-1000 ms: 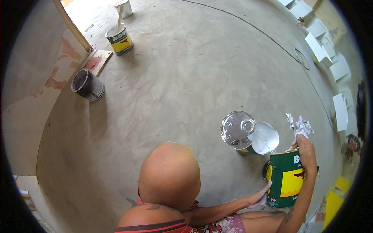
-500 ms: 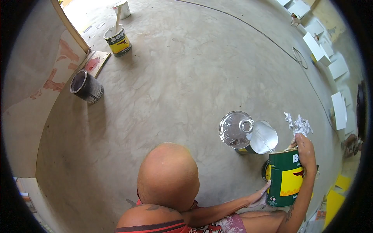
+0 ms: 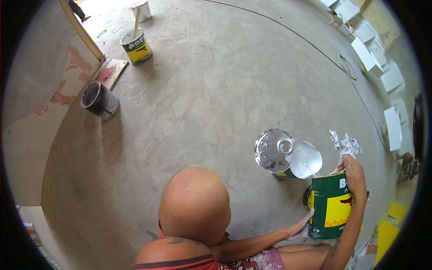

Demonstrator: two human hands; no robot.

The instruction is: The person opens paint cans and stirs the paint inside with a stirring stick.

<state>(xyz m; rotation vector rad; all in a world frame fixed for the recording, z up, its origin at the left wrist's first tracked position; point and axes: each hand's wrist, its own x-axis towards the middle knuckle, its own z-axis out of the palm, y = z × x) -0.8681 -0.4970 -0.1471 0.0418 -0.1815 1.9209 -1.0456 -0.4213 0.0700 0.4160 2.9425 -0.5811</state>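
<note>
A green and yellow paint can (image 3: 330, 204) is held tilted above the concrete floor. My left hand (image 3: 300, 230) supports its base. My right hand (image 3: 355, 174) grips its upper rim. The can's mouth leans toward a round container of white liquid (image 3: 307, 158). Touching that container's left side is a shiny metal tin (image 3: 273, 150) with a small round opening in its top. A crumpled piece of white paper or foil (image 3: 346, 145) lies just beyond my right hand.
A dark used can (image 3: 100, 100) stands by a plywood panel (image 3: 40, 117) on the left. Farther back are a yellow can with a stick (image 3: 136, 45) and a white bucket (image 3: 142, 8). White boards (image 3: 393, 128) line the right side. A cable (image 3: 346, 67) crosses the floor.
The view shifted slightly a second ago. Both hands and the tilted can hold the same pose.
</note>
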